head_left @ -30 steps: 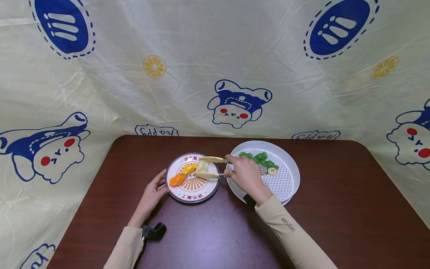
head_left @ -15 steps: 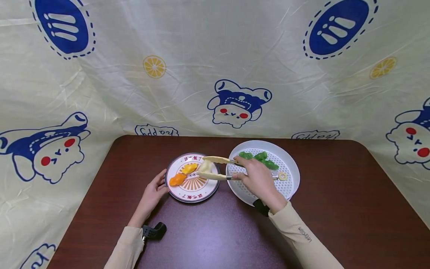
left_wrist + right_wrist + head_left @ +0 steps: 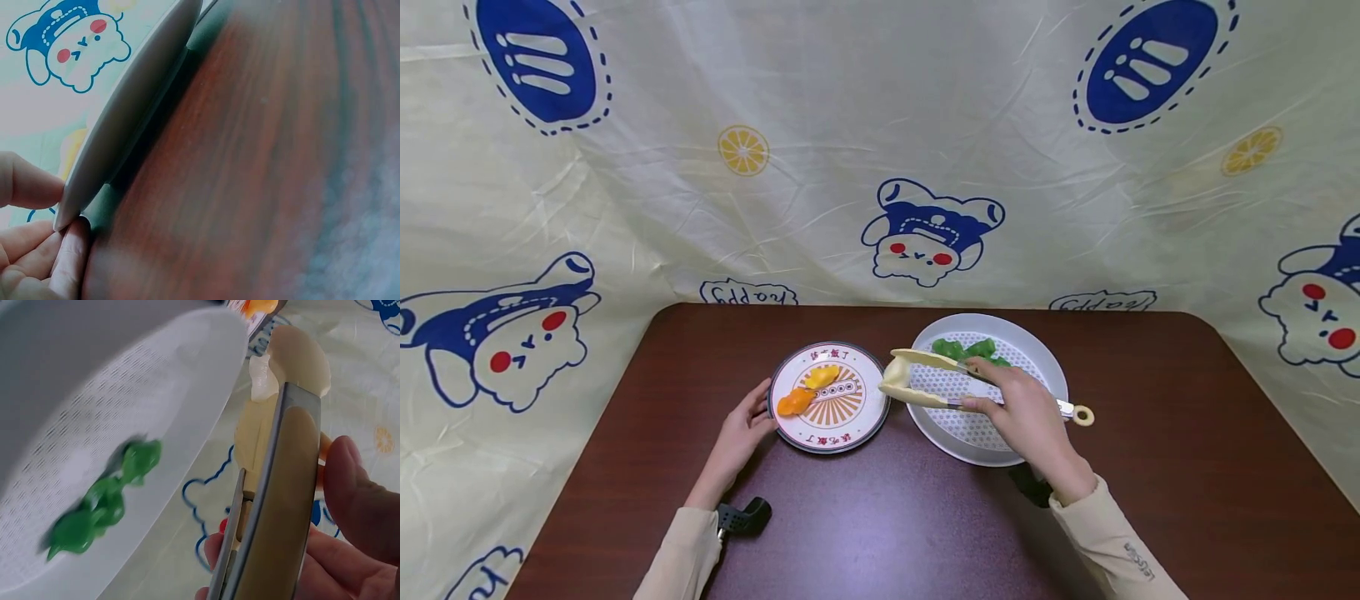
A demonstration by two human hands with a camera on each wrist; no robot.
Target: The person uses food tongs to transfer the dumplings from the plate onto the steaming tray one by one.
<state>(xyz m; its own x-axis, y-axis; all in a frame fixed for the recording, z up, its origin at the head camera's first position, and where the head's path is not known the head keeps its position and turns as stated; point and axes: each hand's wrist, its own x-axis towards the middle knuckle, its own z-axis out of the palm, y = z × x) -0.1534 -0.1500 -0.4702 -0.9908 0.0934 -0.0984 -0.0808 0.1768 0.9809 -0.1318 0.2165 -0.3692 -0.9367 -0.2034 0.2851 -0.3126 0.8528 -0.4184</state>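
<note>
Makeshift studio — printed sheet (image 3: 842, 150), table (image 3: 880, 517)

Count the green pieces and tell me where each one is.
3, all in the white basket: in the right wrist view, an upper piece, a middle piece and a lower piece.

I have cream-tipped tongs (image 3: 925, 358) clasping a pale piece (image 3: 895, 373) between the printed plate (image 3: 868, 404), left, and perforated tray (image 3: 1047, 354), right.
</note>
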